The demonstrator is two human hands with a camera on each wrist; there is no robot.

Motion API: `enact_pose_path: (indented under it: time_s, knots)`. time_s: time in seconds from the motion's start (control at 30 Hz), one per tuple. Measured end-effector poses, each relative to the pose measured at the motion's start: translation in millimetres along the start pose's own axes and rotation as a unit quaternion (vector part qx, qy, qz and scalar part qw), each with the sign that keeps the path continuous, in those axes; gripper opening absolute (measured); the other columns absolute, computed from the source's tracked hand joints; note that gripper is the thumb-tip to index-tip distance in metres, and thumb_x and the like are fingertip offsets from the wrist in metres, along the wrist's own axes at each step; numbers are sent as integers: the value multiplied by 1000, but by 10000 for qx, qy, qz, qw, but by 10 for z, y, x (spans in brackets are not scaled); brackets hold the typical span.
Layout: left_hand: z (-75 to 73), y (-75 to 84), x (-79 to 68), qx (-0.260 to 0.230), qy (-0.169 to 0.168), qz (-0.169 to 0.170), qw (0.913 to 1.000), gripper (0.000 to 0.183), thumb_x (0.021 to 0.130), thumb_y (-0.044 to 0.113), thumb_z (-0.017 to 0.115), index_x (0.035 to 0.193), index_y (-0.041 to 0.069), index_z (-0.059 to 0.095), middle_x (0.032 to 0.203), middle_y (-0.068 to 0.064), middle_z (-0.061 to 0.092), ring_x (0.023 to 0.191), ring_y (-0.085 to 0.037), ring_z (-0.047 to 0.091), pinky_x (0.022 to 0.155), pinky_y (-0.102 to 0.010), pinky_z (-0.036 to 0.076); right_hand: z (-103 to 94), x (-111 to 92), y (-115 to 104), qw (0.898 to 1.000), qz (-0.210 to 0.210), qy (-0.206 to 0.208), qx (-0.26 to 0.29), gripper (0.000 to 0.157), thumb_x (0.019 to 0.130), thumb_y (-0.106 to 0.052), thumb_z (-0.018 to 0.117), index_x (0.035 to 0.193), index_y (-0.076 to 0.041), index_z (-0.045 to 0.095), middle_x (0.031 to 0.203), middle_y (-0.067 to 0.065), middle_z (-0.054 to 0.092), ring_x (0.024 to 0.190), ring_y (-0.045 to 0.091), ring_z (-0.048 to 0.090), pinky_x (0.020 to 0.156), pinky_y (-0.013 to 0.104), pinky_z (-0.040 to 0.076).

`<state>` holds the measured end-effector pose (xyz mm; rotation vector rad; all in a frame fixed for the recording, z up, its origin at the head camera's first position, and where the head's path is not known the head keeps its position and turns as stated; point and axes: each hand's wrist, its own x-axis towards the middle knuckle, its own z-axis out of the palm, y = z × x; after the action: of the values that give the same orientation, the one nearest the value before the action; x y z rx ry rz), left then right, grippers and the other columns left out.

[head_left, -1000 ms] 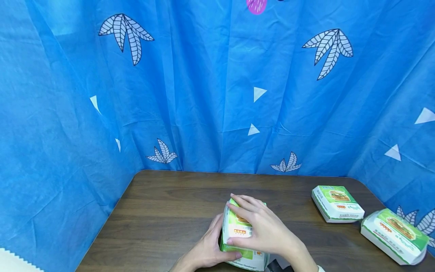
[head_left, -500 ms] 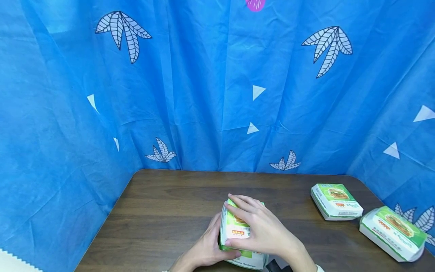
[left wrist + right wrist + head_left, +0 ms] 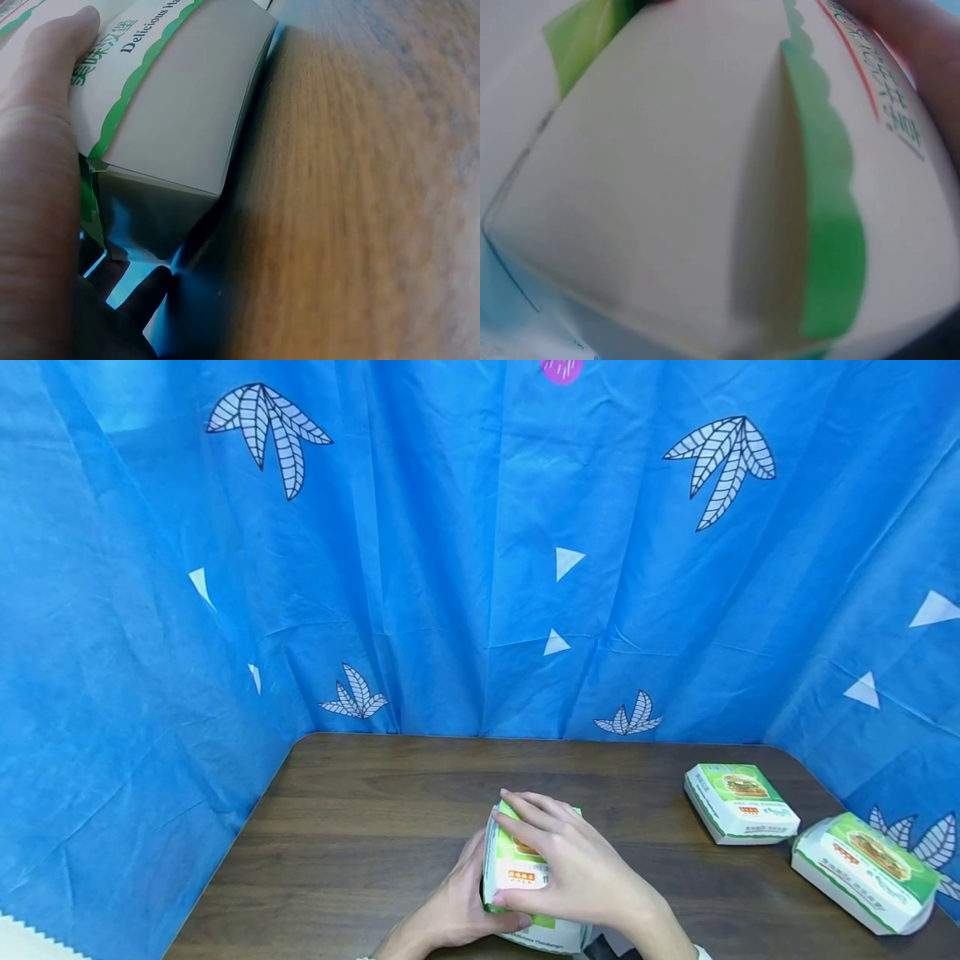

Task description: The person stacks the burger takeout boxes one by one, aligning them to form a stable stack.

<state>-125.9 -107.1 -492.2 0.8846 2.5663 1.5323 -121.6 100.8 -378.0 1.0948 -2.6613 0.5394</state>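
A green-and-white hamburger box sits at the table's near middle between both hands. My left hand grips its left side, thumb across the front and fingers behind. Over the top lies my right hand, fingers spread toward the far edge and thumb at the near edge, holding it. Just below shows a printed panel marked "Delicious Hamburger"; whether it belongs to a second box underneath, I cannot tell. White sides of packaging fill the left wrist view and the right wrist view, where a green scalloped flap stands slightly away.
Two more hamburger boxes, a far one and a nearer one, rest at the right of the dark wooden table. Blue patterned curtain surrounds the table's back and sides. A black object shows under the right wrist.
The whole head view shifts slightly. Both hands keep their hold, and the upper box face has settled a little lower over the printed panel beneath it.
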Motion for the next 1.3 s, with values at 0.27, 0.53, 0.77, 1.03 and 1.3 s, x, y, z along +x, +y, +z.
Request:
enact_pose_path:
  time_s: [0.27,0.53,0.77,1.03,1.3]
  knots:
    - [23,36,-17,232,72,-79,9997,118,79,55,85,165,33,8,161,2,30,140,-17,38,113,-42,42,2,-3,-2,10000,-25,2,-42,85,83,-79,63,147,-24,60,161,-4,44,145,21,44,109,56,45]
    - [62,72,-24,390,301,-86,9987,115,77,59,85,164,34,15,158,5,33,138,-16,38,111,-40,44,-6,-9,16,9999,-109,15,-86,85,83,-79,63,147,-24,59,162,-4,43,145,21,44,107,59,46]
    - [85,76,-44,489,399,-84,9980,113,77,61,84,164,33,17,157,7,35,135,-14,40,109,-39,45,-5,-16,30,9998,-141,19,-117,84,83,-79,63,147,-24,59,161,-5,44,145,20,44,107,57,46]
    - [10,59,-50,240,307,-283,9988,123,73,55,89,165,30,12,159,8,32,136,-14,42,112,-41,42,-14,-22,47,10000,-92,-28,10,84,83,-79,64,148,-25,59,161,-5,44,145,20,44,108,58,46]
    - [-244,61,-59,162,299,305,9990,133,70,49,92,167,25,5,168,4,22,151,-22,31,121,-45,32,-21,-26,69,9996,-257,70,46,89,83,-79,64,154,-26,51,161,-2,44,147,21,42,104,61,47]
